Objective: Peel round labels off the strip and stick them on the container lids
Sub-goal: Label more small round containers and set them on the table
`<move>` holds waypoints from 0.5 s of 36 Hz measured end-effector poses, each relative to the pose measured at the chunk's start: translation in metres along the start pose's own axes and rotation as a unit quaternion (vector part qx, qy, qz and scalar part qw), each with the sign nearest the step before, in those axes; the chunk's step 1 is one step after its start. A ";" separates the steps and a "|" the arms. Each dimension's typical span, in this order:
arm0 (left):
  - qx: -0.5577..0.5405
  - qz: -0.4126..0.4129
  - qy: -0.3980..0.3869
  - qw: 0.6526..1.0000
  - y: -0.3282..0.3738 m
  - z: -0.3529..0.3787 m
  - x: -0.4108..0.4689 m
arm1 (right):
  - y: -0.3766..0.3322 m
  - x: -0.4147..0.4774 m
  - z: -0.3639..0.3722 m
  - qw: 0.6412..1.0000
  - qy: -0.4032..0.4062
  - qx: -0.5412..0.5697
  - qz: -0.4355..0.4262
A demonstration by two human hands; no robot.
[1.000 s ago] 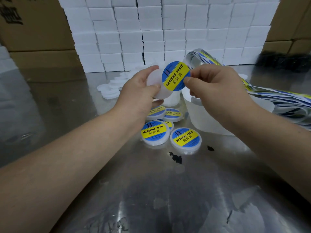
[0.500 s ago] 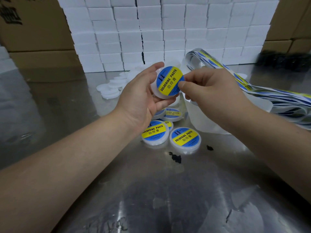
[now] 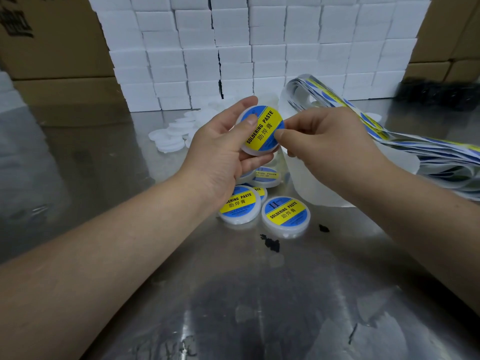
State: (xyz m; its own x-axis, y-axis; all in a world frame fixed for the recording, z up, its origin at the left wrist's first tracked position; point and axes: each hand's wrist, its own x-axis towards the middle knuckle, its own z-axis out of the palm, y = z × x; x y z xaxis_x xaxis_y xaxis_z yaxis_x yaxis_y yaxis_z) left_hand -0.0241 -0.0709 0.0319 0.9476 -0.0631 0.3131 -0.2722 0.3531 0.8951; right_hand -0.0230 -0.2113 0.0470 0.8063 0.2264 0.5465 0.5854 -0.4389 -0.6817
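Mid-task: L hand [image 3: 220,154] grips white round plastic container [image 3: 259,152] above steel desk [image 3: 259,294], R hand [image 3: 327,149] pinching blue-yellow round label [image 3: 263,129] onto its lid; several labelled tubs [image 3: 285,214] done, bare white lids [image 3: 168,137] & printed label strip [image 3: 428,152] remain.

**Light:** bright, even, from overhead; shadows soft.
**Table** [image 3: 104,178]: bare metal with a hazy sheen; white glare streaks near the bottom edge; broad dark reflection low at centre.
**White boxes** [image 3: 285,48]: brightest area, close to washed out.
**Cardboard boxes** [image 3: 59,48]: dimmer, flat.
**Focus:** sharpest at centre; print on the label [image 3: 262,129] legible, rim of the lid [image 3: 255,152] crisp.
**Blur:** dark object [image 3: 439,96] at the right edge smeared; left edge soft.
**Distortion:** wide-angle; box rows bow, forearms [image 3: 104,255] swell towards the lower corners.
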 end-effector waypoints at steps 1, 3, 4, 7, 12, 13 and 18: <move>0.001 0.001 0.000 1.000 0.000 0.000 0.000 | 0.001 0.000 0.000 1.000 0.001 -0.004 0.001; 0.002 0.002 0.001 1.000 -0.001 0.000 0.000 | 0.002 0.000 0.001 1.000 0.005 -0.011 0.003; 0.002 0.002 0.002 1.000 -0.001 0.000 0.000 | 0.002 0.001 0.001 1.000 0.006 -0.011 0.005; 0.006 0.003 -0.001 1.000 -0.001 0.000 0.001 | 0.002 0.001 0.000 1.000 0.007 -0.011 0.005; 0.012 0.008 -0.002 1.000 -0.002 0.000 0.000 | 0.001 0.000 0.001 1.000 0.010 -0.020 0.009; 0.013 0.008 -0.002 1.000 -0.002 0.000 0.000 | 0.001 0.000 0.001 1.000 0.011 -0.019 0.011; 0.014 0.012 0.001 1.000 -0.003 0.000 0.000 | 0.001 0.000 0.001 1.000 0.015 -0.015 0.015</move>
State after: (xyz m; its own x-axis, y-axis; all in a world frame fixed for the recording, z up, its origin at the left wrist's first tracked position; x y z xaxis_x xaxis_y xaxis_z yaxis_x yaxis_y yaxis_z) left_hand -0.0231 -0.0717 0.0296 0.9410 -0.0537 0.3340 -0.2992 0.3289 0.8957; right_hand -0.0223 -0.2111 0.0463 0.8199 0.1871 0.5410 0.5581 -0.4716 -0.6827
